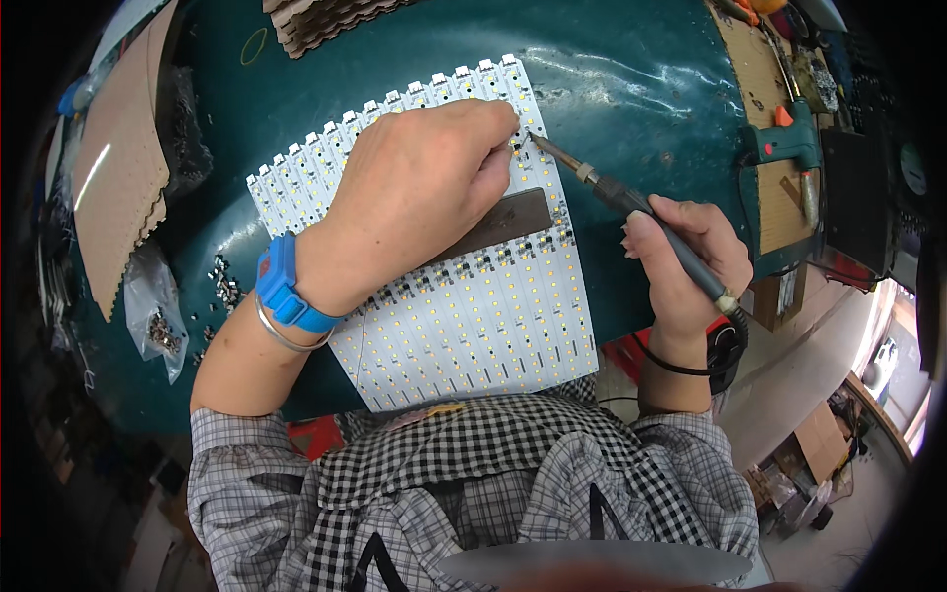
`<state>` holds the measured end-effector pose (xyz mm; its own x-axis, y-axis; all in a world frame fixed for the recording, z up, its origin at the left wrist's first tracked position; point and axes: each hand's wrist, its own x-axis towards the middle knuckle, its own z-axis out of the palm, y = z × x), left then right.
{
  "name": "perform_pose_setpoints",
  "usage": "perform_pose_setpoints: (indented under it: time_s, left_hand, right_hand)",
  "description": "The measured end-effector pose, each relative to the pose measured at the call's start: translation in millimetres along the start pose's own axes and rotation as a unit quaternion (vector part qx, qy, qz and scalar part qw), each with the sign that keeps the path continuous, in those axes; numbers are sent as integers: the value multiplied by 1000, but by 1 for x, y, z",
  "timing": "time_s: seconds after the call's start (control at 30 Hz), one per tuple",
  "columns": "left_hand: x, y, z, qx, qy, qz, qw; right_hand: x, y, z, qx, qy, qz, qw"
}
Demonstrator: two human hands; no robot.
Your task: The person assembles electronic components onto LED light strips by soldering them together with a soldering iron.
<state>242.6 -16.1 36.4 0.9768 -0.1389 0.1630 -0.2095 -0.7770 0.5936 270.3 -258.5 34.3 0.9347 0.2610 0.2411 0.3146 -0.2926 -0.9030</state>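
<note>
A soldering iron [625,198] was grasped by the right hand [688,259]; any hold by the left hand [424,168] couldn't be told; the LED panel [473,321] could be scorched by a slip

Right hand [695,259]'s got a grey pen-shaped soldering iron [627,199], tip by the far right corner of a white, yellow-dotted LED panel [473,326]. Left hand [424,168]'s curled over it, blue plastic strap [283,286] on the wrist.
</note>
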Motion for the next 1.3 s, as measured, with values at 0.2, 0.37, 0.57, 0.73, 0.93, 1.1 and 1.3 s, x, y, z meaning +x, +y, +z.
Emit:
perform_pose_setpoints:
  time_s: [0.2,0.37,0.57,0.73,0.93,1.1,1.3]
  left_hand:
    - [0,-2,4,6,12,11,1000]
    - [2,-2,6,20,30,20,999]
    - [0,-3,7,26,43,27,998]
    - [-11,1,-2,-34,71,13,997]
    - [-11,-5,9,-3,93,18,996]
    - [-7,-3,11,19,93,20,995]
    - [-2,0,11,41,76,24,996]
  right_hand:
    - [-1,-8,-1,-38,-20,3,999]
    - [0,-18,1,-85,-49,-47,994]
    - [-6,-17,-2,-29,-18,-18,999]
    - [-5,-12,-15,91,18,-15,996]
    - [1,-14,-6,-25,-25,-86,996]
    - [3,-14,-2,-39,-23,-64,997]
    - [3,-16,3,-67,-28,-60,996]
